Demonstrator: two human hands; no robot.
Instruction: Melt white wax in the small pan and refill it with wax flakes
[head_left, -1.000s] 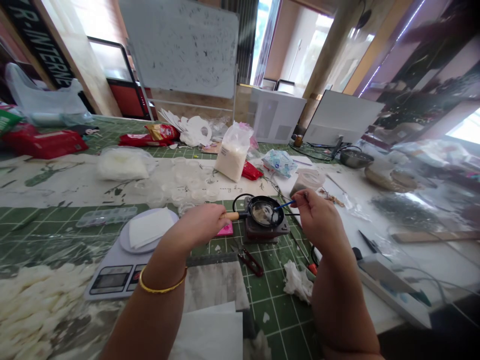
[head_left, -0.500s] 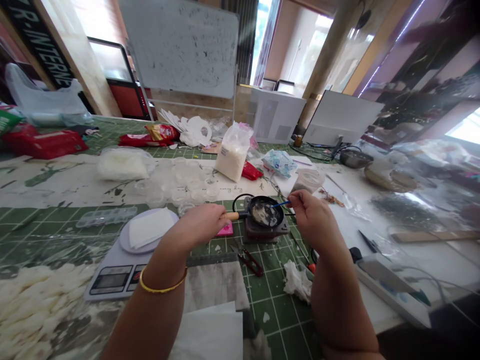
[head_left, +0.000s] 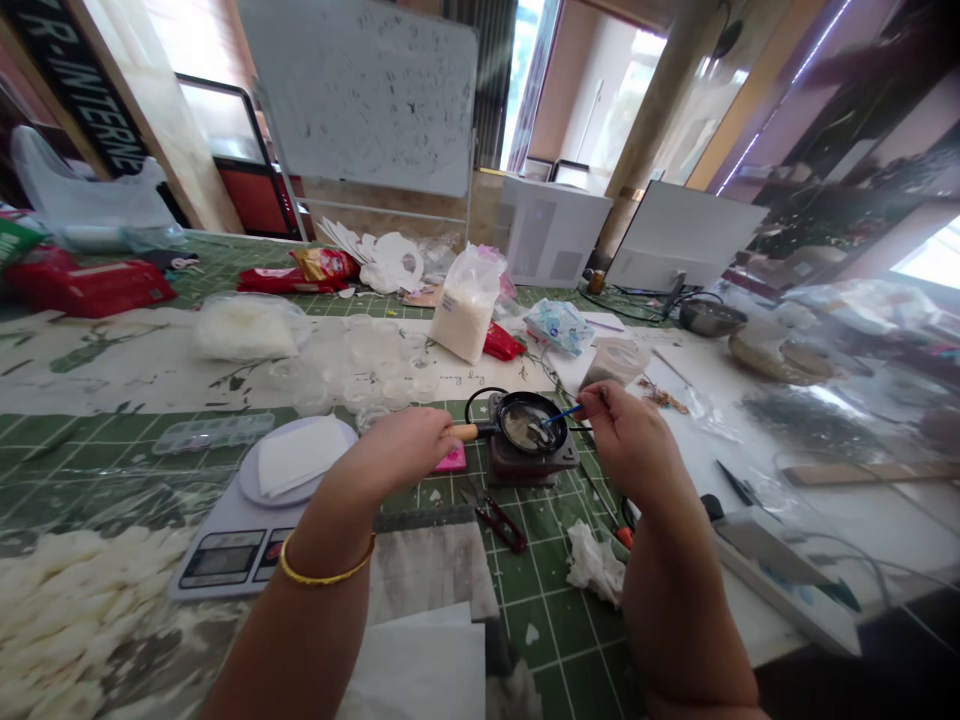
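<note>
A small black pan [head_left: 531, 423] with pale melted stuff in it sits on a little dark heater [head_left: 534, 462] on the green cutting mat. My left hand [head_left: 409, 445] is closed round the pan's wooden handle [head_left: 465, 432]. My right hand [head_left: 628, 432] pinches a thin blue stick [head_left: 564, 412] whose tip rests in the pan's contents.
A digital scale [head_left: 247, 520] with a white sheet stands to the left, with red snips [head_left: 501, 522] and a crumpled tissue [head_left: 592, 565] near my arms. A bag of white granules [head_left: 466, 305], clear small cups [head_left: 375, 365] and white flakes [head_left: 67, 600] lie about. A white strip [head_left: 780, 570] lies at the right.
The blue stick's tip has shifted a little inside the pan, first left and then back right. My left hand has stayed on the handle.
</note>
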